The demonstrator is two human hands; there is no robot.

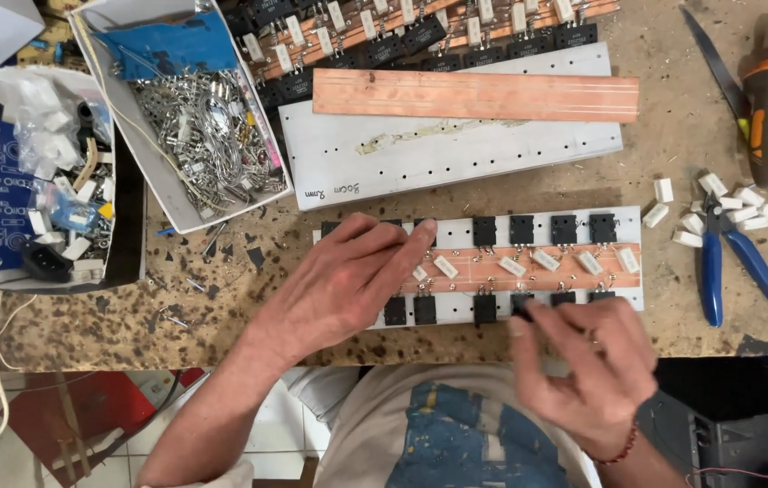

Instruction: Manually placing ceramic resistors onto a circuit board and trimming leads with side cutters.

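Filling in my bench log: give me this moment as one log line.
left hand: flat on white board with copper strip | right hand: fingertips at black square component, near edge | blue-handled pliers: right

There is one view, from a camera worn on the person's head, looking almost straight down at the desk (655, 136). It sits close, with both hands (348, 276) filling the lower middle of the frame. The desk's near edge crosses low in the picture, and below it the person's lap and a strip of tiled floor (285, 434) show. The far side of the desk runs off the top, its side parts off left and right.
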